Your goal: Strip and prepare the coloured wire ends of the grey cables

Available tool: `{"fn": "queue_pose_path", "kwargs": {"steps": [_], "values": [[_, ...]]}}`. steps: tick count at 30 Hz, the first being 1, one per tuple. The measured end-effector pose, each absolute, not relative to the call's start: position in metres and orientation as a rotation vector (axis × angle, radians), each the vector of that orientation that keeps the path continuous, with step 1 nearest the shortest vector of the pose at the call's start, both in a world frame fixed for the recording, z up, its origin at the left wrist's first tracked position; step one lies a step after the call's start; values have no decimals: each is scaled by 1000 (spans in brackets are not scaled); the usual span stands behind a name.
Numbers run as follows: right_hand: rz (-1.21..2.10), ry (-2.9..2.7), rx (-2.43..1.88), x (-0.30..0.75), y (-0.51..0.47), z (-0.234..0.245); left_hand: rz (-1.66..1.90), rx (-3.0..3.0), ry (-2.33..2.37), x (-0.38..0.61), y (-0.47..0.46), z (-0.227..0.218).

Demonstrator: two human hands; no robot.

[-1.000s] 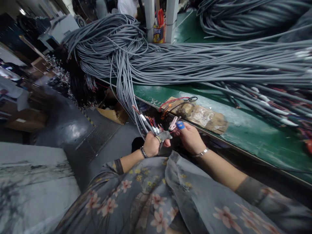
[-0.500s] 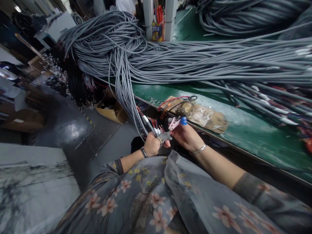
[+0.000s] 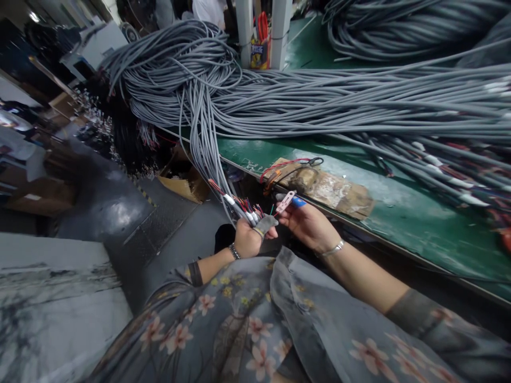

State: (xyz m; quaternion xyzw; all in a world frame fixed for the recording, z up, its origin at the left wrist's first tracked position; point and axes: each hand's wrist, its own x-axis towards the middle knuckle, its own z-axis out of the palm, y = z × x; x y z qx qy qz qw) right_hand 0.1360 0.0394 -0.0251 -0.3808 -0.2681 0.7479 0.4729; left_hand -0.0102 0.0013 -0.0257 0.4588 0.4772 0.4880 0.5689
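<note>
Two hands are seen: by the left hand, fingers closed, one bunch of grey cables is clamped near its stripped ends, too many to be counted; by the right hand, one pink piece is pinched at the fingertips, just beside the bared wires. One grey cover is worn on the left thumb, one blue wrap on the right, and one bracelet on each wrist. The bunch is draped over the edge of one green table, on which one taped board and a large heap of cable are laid. Below, a grey floor and one open carton are seen. Between two pale posts, red handles are held in one printed packet, whose lettering cannot be read with certainty; scrawled marks on the table are illegible.
</note>
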Motion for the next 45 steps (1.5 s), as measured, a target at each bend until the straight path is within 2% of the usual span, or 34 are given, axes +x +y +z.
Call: {"fn": "queue_pose_path", "kwargs": {"steps": [3,8,16,30,36,40,45], "values": [[1749,-703,-954,134,37,-25,1155,1091,1112,-8,4,-28],[1354,-868,-1133,134,31,-26,1157,1101,1134,-6,5,-29],[1798,-604,-918,129,39,-29,1144,1069,1149,-2,7,-26],[1798,-679,-950,136,34,-37,1048,1110,1115,-12,4,-32],[1699,-768,-1077,146,29,-42,1035,1044,1084,-15,6,-33],[1580,-1002,-1170,149,20,-32,893,1033,1135,-15,5,-30],[1502,-1396,-1088,146,8,-20,765,1116,1183,-16,2,-32]]}}
